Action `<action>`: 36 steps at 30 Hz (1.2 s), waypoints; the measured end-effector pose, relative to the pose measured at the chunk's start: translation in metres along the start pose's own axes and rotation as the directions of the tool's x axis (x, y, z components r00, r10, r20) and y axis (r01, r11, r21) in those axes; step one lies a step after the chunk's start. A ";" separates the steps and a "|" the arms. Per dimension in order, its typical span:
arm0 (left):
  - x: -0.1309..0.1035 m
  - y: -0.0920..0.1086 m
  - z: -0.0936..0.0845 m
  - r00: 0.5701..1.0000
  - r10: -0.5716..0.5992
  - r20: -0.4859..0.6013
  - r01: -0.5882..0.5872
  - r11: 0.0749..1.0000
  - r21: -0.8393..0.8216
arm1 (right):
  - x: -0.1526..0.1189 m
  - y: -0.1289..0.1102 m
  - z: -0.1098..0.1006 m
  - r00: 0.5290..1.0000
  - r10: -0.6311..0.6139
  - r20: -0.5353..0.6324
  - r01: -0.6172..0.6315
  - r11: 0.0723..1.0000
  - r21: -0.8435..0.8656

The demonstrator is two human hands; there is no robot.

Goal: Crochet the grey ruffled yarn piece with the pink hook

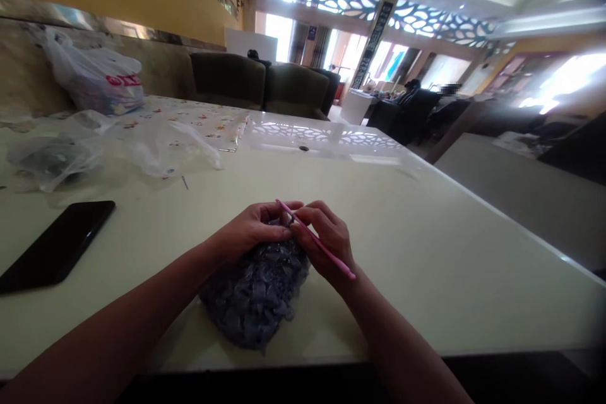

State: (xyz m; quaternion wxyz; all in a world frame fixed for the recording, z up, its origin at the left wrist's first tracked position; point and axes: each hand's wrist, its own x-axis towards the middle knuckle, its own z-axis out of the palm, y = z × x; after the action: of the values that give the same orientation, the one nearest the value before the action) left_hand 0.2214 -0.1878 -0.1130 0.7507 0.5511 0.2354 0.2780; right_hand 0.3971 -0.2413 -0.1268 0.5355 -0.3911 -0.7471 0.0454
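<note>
Left hand (pixel 253 227) grips grey textured piece (pixel 260 290); right fingers (pixel 326 227) grasp pink hook (pixel 317 241). Phone (pixel 59 243) and clear bags (pixel 165 144) lie leftward, apart from both.

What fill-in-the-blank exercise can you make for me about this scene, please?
1. The crochet hook in the right hand is coloured ____.
2. The left hand holds the ruffled ____ crochet piece.
3. The smartphone lies to the person's ____.
4. The plastic bag near the wall has ____ lettering.

Missing words: pink; grey; left; red.
</note>
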 end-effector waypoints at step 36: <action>-0.009 0.028 -0.017 0.975 0.181 -0.127 -0.054 0.751 0.659 | 0.011 0.004 -0.021 0.918 0.097 0.383 -0.151 0.982 0.112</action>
State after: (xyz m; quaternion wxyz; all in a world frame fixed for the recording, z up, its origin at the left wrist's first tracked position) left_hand 0.1995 -0.1755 -0.0905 0.4685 0.7633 0.3497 0.2748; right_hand 0.4159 -0.2388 -0.1113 0.4043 -0.3835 -0.8045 0.2055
